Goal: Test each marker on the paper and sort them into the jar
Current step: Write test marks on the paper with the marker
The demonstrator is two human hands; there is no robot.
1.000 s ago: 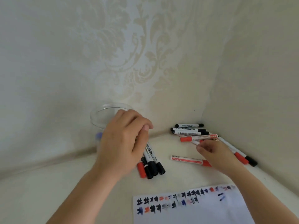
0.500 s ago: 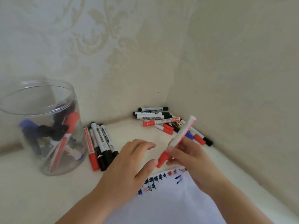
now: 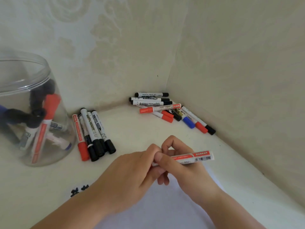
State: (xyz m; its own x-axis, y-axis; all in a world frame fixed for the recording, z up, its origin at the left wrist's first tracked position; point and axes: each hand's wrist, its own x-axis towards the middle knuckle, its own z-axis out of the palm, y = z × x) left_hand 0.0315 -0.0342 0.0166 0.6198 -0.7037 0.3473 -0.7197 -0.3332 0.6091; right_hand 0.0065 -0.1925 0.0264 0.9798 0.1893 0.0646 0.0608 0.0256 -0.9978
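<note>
Both hands (image 3: 158,164) on marker (image 3: 196,157), cap prob. hidden

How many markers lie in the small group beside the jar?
4: one red-capped nearest the jar, then three black-capped side by side. None looks hidden.

Jar (image 3: 24,90) cut off at left edge, contents blurred. Marker (image 3: 196,157) cap end hidden inside left hand (image 3: 125,177). Paper (image 3: 165,209) mostly covered by forearms.
</note>
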